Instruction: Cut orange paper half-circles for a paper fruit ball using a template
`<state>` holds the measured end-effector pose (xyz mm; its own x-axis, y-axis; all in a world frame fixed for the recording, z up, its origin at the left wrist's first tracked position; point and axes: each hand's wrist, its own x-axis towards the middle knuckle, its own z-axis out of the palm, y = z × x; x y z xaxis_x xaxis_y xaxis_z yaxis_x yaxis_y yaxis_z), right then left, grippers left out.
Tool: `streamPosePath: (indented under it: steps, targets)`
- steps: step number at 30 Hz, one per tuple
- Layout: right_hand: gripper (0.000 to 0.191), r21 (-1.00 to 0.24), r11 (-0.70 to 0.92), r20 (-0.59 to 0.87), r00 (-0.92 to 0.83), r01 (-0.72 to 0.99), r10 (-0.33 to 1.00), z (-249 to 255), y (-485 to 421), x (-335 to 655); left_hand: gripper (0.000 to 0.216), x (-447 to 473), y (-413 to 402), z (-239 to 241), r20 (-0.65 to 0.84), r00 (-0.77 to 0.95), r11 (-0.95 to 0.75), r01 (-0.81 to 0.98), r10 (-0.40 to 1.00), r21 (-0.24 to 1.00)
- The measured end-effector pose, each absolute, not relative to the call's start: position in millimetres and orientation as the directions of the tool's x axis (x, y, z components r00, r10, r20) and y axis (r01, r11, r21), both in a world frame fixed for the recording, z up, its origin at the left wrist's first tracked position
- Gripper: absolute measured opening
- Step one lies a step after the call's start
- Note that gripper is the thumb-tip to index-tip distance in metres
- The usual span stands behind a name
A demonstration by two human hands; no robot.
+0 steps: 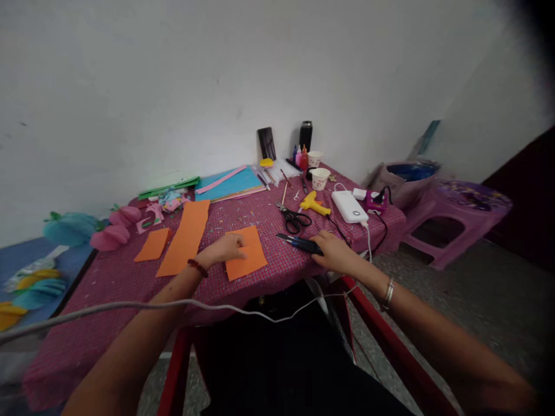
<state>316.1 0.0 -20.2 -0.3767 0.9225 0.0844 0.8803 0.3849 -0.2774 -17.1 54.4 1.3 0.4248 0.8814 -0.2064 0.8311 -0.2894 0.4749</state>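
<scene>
My left hand (223,249) rests on the left edge of a small orange paper sheet (249,257), fingers curled loosely against it. My right hand (333,252) lies on the pink checked table cloth (130,289) with its fingers closed over the handle of a blue and black utility knife (297,241), whose tip points left toward the orange sheet. A long orange strip (186,236) and a smaller orange piece (152,244) lie to the left. Black-handled scissors (293,218) sit just beyond the knife.
A yellow glue gun (315,204), a white power bank (349,206) with cables, paper cups (319,178), glue bottles (301,156), a black flask (306,135) and coloured paper (229,182) crowd the back. Pink and teal paper fruits (110,237) lie left. A pink stool (455,214) stands right. A white cable (130,306) crosses my arm.
</scene>
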Motion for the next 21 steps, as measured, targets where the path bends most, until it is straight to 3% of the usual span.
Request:
streamPosePath:
  steps: [5, 10, 16, 21]
  targets:
    - [0.027, -0.396, 0.368, 0.075, -0.37, 0.841, 0.926, -13, 4, 321, 0.027, -17, 54, 5, -0.216, 0.535, -0.248, 0.664, 0.817, 0.705]
    - [0.036, -0.52, 0.44, 0.148, -0.431, 0.732, 0.89, -5, -7, 315, 0.029, -17, 57, -3, -0.164, 0.569, -0.203, 0.525, 0.806, 0.827]
    - [0.022, -0.42, 0.54, 0.139, -0.537, 0.729, 0.832, -13, -8, 311, 0.028, -23, 54, -21, -0.099, 0.523, -0.202, 0.488, 0.847, 0.849]
    - [0.046, -0.361, 0.529, 0.046, -0.552, 0.768, 0.833, -20, -10, 307, 0.031, -14, 47, -36, 0.043, 0.361, -0.261, 0.58, 0.931, 0.772]
